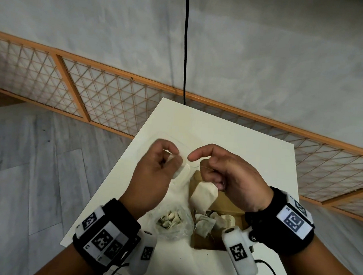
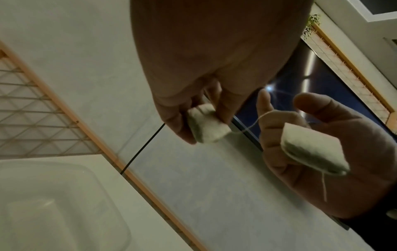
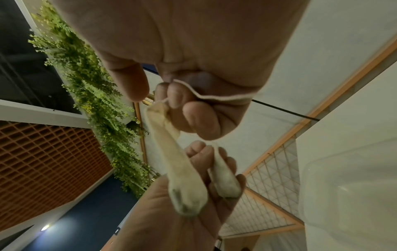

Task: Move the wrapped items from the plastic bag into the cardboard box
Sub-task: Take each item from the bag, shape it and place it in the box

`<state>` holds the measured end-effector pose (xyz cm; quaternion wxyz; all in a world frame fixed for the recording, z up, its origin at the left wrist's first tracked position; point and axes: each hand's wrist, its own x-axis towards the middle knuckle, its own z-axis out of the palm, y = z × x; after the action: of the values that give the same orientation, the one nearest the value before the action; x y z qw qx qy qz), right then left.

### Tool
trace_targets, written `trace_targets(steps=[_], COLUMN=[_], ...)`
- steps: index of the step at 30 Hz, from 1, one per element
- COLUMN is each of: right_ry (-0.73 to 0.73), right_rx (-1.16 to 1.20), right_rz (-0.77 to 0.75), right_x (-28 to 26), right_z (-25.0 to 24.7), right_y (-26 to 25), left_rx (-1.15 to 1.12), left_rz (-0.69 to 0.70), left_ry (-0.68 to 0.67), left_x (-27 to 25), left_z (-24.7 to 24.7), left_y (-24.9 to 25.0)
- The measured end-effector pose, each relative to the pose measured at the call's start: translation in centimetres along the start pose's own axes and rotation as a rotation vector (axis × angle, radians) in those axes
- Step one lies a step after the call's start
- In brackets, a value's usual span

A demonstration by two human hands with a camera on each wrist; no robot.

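Both hands are raised over the white table (image 1: 249, 154). My left hand (image 1: 172, 158) pinches a small cream wrapped item (image 1: 180, 169), also seen in the left wrist view (image 2: 206, 124). My right hand (image 1: 205, 167) pinches the top of a second wrapped item (image 1: 204, 195), which hangs over the cardboard box (image 1: 225, 201). A thin string (image 2: 253, 123) runs between the two items. The box holds several wrapped items (image 1: 209, 221). The clear plastic bag (image 1: 171, 221), left of the box, holds several more. In the right wrist view the hanging item (image 3: 184, 178) dangles from curled fingers.
A clear plastic tray (image 1: 172, 137) lies on the table beyond the hands, also in the left wrist view (image 2: 53, 203). A black cable (image 1: 184, 52) hangs down to the table's far edge. A wooden lattice screen (image 1: 106, 94) runs behind. Grey floor lies to the left.
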<state>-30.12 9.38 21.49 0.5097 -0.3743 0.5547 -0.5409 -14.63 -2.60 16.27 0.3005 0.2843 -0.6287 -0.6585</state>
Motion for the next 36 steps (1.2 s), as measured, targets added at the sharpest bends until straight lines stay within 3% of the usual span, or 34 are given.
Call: trace_targets(steps=[4, 7, 12, 16, 20, 25, 29, 33, 36], right_ry=[-0.033, -0.037, 0.039, 0.166, 0.215, 0.236, 0.203, 0.181, 0.098], right_rx=[-0.026, 0.019, 0.018, -0.013, -0.145, -0.380, -0.345, -0.378, -0.382], right_rz=[-0.018, -0.031, -0.098, -0.112, -0.110, -0.052, -0.048, 0.004, 0.022], right_x=[0.3, 0.2, 0.1, -0.2, -1.2, -1.7, -2.0, -2.5, -3.0], right_z=[0.4, 0.4, -0.1, -1.2, -1.9, -1.7, -0.9, 0.0, 0.4], right_y=[-0.8, -1.0, -0.5, 0.3, 1.1, 2.7, 4.3, 6.1, 6.7], left_rx=[0.087, 0.121, 0.061, -0.247, -0.507, -0.675, -0.717, -0.780, -0.570], left_rz=[-0.049, -0.108, -0.190, -0.337, -0.390, -0.372, -0.348, -0.285, -0.212], left_ry=[-0.226, -0.267, -0.136, -0.142, -0.126, -0.115, -0.143, -0.021, 0.102], left_x=[-1.2, -1.9, -2.0, -1.6, -1.1, -0.3, 0.1, 0.9, 1.6], left_z=[0.6, 0.6, 0.2, -0.5, -1.2, -1.4, -1.3, -1.9, -2.8], left_y=[-0.2, -0.5, -0.8, -0.2, 0.9, 1.9, 2.7, 3.6, 3.0])
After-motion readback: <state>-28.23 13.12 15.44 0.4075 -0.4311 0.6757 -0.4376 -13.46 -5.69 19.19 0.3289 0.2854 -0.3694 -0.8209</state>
